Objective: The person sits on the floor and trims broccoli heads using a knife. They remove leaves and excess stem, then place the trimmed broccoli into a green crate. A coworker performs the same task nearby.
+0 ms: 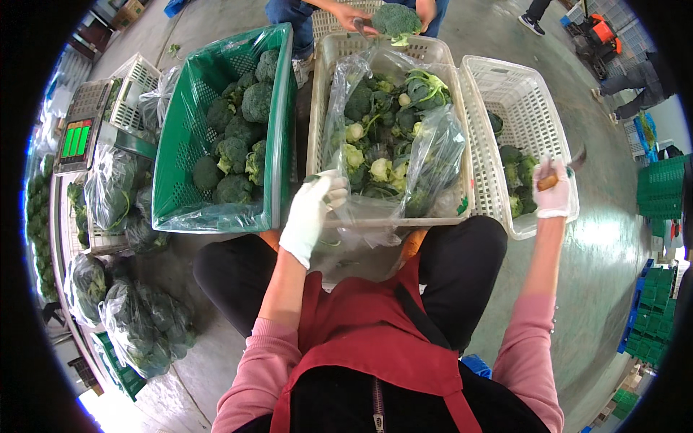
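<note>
My right hand [552, 189], in a pale glove, grips a curved-blade knife [548, 183] by its wooden handle, over the front of the right white plastic crate [533, 89]. Several broccoli heads [520, 168] lie in that crate. My left hand [316, 208], in a white glove, is at the near left corner of the middle crate [319, 119], fingers curled. Dark green bits show at its fingers; whether it holds anything is unclear. Broccoli [360, 103], some with pale cut stems upward, fills a clear plastic bag [441, 140] lining the middle crate.
A green crate [162, 178], lined with plastic, holds broccoli [233, 154] at the left. Across from me, another person's hands [352, 16] hold a broccoli head [396, 21] and a knife. Bagged broccoli [135, 325] and a scale [78, 135] stand farther left. Green crates [655, 314] are stacked right.
</note>
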`<control>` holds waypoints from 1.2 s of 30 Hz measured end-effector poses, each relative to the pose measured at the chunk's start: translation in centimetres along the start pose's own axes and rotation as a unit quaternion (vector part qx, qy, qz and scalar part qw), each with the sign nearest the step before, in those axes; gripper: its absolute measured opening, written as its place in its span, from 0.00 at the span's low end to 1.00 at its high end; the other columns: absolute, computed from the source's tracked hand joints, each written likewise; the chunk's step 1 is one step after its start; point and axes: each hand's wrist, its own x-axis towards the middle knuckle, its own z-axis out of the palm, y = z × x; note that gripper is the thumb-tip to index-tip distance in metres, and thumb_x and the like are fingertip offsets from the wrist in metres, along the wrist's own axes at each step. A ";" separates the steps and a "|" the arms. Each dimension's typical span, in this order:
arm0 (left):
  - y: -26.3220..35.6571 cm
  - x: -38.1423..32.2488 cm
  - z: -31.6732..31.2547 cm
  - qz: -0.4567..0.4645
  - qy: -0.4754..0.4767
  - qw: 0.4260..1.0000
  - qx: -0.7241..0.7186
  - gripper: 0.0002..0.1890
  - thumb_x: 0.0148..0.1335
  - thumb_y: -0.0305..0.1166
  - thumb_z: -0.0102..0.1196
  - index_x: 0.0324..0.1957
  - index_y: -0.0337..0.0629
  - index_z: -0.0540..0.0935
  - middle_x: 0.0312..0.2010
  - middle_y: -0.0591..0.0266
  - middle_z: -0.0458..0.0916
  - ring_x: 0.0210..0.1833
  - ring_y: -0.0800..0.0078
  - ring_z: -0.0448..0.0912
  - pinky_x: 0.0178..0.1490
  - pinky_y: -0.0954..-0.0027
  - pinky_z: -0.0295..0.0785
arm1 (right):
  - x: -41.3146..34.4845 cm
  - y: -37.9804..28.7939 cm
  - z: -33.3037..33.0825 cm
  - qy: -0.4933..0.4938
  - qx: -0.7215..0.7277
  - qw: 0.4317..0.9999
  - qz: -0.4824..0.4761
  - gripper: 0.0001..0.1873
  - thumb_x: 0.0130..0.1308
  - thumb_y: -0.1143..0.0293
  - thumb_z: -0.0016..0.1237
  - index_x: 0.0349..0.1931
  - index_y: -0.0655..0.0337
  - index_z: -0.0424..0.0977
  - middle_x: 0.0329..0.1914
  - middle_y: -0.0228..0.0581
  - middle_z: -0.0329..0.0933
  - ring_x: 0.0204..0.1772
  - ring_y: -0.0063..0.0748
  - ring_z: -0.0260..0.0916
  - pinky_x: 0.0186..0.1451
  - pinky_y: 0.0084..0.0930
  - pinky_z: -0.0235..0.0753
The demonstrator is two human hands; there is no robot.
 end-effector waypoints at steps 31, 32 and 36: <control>-3.3 11.9 2.3 0.131 0.233 0.646 0.715 0.30 0.45 0.46 0.77 0.47 0.39 0.81 0.42 0.45 0.87 0.47 0.45 0.85 0.54 0.53 0.79 | -7.7 15.2 16.3 -0.167 -0.111 0.944 0.263 0.07 0.69 0.68 0.61 0.37 0.54 0.75 0.24 0.29 0.74 0.23 0.24 0.69 0.28 0.25 0.71; -2.5 11.0 2.8 0.126 0.242 0.689 0.672 0.31 0.46 0.47 0.77 0.48 0.39 0.81 0.43 0.44 0.88 0.48 0.46 0.85 0.54 0.53 0.79 | -7.6 15.0 16.1 -0.164 -0.123 0.945 0.257 0.07 0.69 0.69 0.61 0.37 0.54 0.75 0.24 0.29 0.75 0.22 0.24 0.69 0.28 0.25 0.71; 0.9 8.5 4.4 0.110 0.240 0.804 0.533 0.29 0.53 0.45 0.77 0.50 0.36 0.83 0.41 0.51 0.89 0.45 0.60 0.88 0.51 0.61 0.80 | -7.5 15.1 15.7 -0.200 -0.226 0.938 0.170 0.06 0.70 0.68 0.61 0.39 0.56 0.77 0.25 0.33 0.78 0.24 0.26 0.72 0.29 0.25 0.72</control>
